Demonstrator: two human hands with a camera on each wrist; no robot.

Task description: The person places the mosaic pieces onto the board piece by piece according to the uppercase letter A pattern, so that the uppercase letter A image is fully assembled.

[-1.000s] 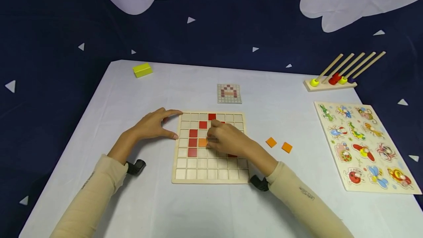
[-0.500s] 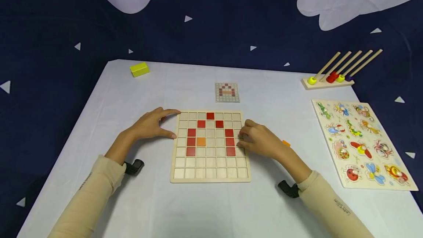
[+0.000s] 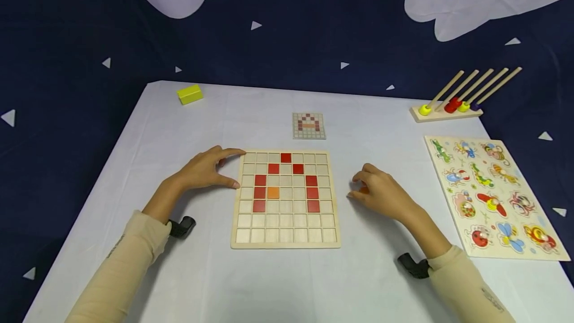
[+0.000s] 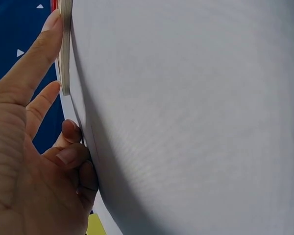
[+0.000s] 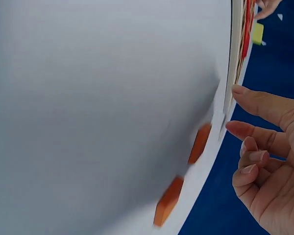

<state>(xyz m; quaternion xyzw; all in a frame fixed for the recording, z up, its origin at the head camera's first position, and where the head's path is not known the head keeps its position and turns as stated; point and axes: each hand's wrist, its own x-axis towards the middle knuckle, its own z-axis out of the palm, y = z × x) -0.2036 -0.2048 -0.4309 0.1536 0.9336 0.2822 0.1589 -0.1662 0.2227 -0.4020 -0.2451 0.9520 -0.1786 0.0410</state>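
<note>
In the head view, a wooden grid board [image 3: 286,221] lies mid-table, bearing several red tiles [image 3: 312,193] and one orange tile [image 3: 272,193]. My left hand [image 3: 202,169] is at its left side, thumb and index finger spread, their tips touching the edge near the top left corner. Right of the board, my right hand [image 3: 381,191] hovers over the cloth, fingers loosely bent. Its thumb and index finger stand apart with nothing between them in the right wrist view. Two loose orange tiles there, a nearer one [image 5: 168,200] and a farther one [image 5: 200,143], lie on the cloth, mostly hidden from above.
A small pattern card [image 3: 309,126] lies behind the board. At the back left sits a yellow block [image 3: 190,94]. A peg stand [image 3: 444,116] with coloured beads occupies the back right, and an insect puzzle board [image 3: 489,221] lies in front of it.
My right hand has moved from over the grid board rightward to above the loose orange tiles, uncovering the board's red tiles. The left hand has stayed at the board's edge.
</note>
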